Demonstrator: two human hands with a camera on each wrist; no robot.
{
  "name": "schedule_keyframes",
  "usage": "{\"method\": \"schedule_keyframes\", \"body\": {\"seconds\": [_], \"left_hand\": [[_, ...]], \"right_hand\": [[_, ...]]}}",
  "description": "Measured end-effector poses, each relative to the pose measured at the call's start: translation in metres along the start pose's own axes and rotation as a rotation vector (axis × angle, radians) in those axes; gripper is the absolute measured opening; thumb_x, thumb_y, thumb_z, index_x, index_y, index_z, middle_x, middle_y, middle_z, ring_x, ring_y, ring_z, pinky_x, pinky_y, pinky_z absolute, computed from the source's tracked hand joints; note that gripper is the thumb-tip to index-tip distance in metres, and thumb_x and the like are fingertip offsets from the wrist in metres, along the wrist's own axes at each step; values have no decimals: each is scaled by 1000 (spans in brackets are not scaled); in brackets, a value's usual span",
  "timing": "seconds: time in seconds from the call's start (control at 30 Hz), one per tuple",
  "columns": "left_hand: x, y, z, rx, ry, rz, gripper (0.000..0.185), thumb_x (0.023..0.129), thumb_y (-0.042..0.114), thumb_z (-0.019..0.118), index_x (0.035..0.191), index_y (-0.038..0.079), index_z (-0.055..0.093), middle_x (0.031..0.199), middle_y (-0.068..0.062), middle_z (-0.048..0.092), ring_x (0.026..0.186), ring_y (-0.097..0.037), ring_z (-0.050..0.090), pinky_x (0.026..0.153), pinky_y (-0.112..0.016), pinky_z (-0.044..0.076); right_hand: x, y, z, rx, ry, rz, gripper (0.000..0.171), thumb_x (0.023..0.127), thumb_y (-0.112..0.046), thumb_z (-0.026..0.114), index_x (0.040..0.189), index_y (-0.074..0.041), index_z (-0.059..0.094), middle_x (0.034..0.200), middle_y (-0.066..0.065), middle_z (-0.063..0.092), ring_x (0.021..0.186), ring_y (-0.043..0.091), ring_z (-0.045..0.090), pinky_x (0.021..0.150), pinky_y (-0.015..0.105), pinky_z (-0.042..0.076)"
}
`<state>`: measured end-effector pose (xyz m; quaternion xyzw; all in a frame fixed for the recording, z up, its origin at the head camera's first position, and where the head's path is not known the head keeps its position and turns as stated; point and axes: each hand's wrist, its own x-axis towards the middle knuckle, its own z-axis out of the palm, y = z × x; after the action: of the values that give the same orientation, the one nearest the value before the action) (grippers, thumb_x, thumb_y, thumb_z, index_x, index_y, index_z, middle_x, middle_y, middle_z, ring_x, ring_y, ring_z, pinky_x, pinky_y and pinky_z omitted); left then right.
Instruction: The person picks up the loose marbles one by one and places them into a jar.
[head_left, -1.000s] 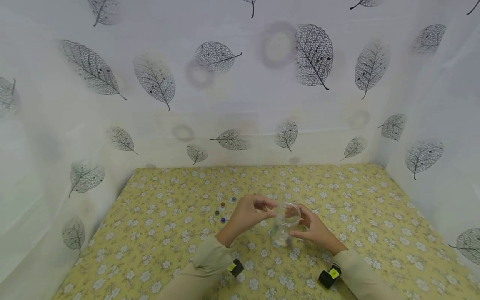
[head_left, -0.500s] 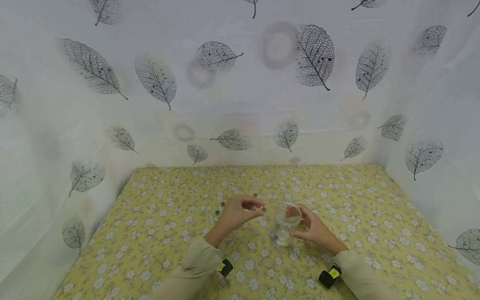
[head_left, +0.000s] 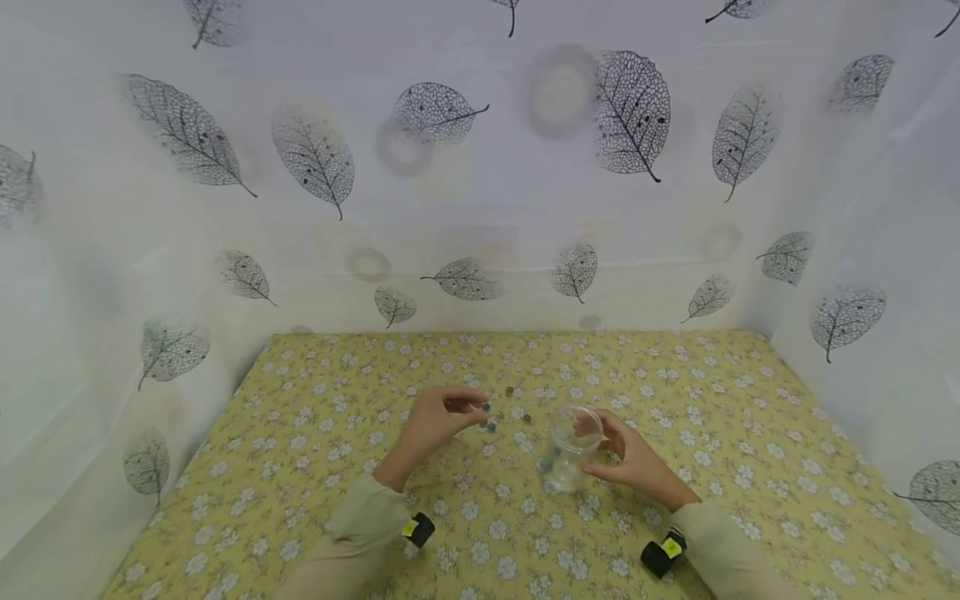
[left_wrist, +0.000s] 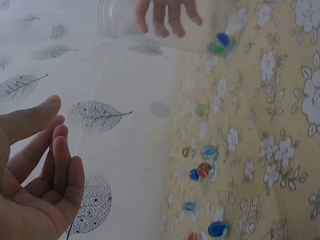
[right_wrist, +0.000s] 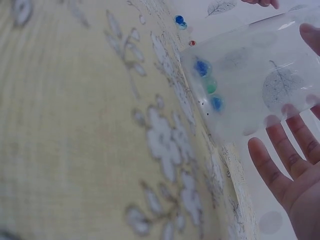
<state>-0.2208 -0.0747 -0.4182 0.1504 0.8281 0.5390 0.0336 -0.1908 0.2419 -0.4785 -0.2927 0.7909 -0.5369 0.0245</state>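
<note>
On the floral-clothed table (head_left: pixel 315 450), near its middle, the right hand (head_left: pixel 633 462) wraps the clear cup (head_left: pixel 572 450) holding three marbles (right_wrist: pixel 207 85), which may tip if jostled, while the left hand (head_left: pixel 438 417), fingers curled but grasping nothing visible, hovers over loose marbles (left_wrist: pixel 202 170) that could roll off.

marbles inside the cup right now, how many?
3 visible in the clear plastic cup: two blue marbles and a green marble between them, at its bottom. More may be hidden behind them.
</note>
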Motion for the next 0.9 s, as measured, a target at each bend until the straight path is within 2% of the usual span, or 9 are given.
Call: {"method": "schedule_keyframes", "body": {"seconds": [0.2,0.5,0.7,0.9], "left_hand": [[3,-11,-22,34,48,-28,23,80,20,75,101,14,73,97,-9,71,78,-8,63,72,-25,53],[5,-33,-50,96,34,-65,28,82,18,73,107,6,70,102,-13,70,82,-12,65,76,-29,54],[6,-42,-56,143,21,-145,28,82,18,73,107,5,70,102,-12,69,83,-13,63,71,-27,53],[10,-54,-55,237,7,-162,18,81,14,74,97,7,73,87,-5,69,72,-11,59,63,-25,50]], "right_hand": [[-1,1,0,6,3,-22,59,84,0,67,136,3,38,126,23,48,113,8,53,88,23,49],[0,3,-1,8,4,-21,59,84,1,67,135,5,38,125,26,47,114,6,52,89,23,49],[0,3,0,20,4,-22,59,84,2,66,135,7,37,124,27,47,113,4,52,89,23,49],[0,3,0,23,4,-13,59,84,2,67,135,6,38,125,25,47,112,3,53,88,24,50]]}}
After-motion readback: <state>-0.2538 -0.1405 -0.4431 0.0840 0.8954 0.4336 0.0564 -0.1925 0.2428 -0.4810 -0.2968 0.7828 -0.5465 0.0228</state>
